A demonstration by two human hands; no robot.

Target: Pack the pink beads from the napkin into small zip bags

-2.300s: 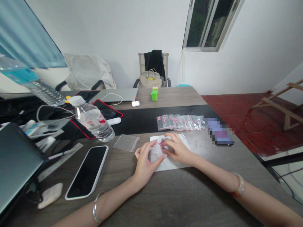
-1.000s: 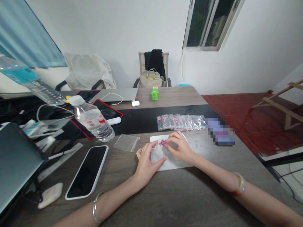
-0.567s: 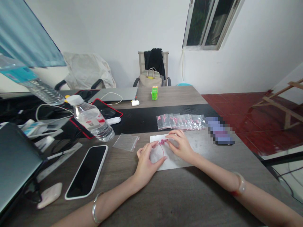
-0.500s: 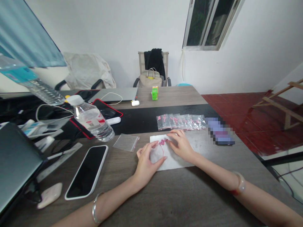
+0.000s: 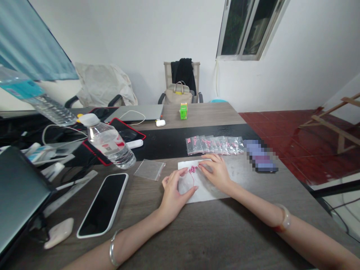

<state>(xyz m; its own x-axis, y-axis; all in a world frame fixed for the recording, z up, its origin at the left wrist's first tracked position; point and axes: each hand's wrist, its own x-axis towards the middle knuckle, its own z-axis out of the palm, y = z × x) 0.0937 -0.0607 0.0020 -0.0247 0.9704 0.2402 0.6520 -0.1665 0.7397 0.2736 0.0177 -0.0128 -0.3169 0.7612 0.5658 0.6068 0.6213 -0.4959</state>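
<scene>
On a white sheet of paper (image 5: pixel 208 193) lies a small cluster of pink beads (image 5: pixel 192 169), with a thin red string (image 5: pixel 194 181) curving down from it. My left hand (image 5: pixel 176 191) rests at the left edge of the paper, thumb and index finger spread around the string. Its index fingertip touches or nearly touches the beads; its thumb tip is by the string's lower end. From the right, my right hand (image 5: pixel 216 172) reaches in with thumb and index finger close together at the cluster's right end, where a pink bead seems pinched.
Beyond the paper lies a row of small clear bags (image 5: pixel 213 145) holding pink beads. An empty clear bag (image 5: pixel 149 169), a phone (image 5: pixel 103 206) and a water bottle (image 5: pixel 109 142) are on the left. A blurred-out phone (image 5: pixel 261 155) lies right; a green box (image 5: pixel 183 111) stands farther back.
Both hands hold nearly the same place. My right hand's fingertips have shifted very slightly at the bead cluster.
</scene>
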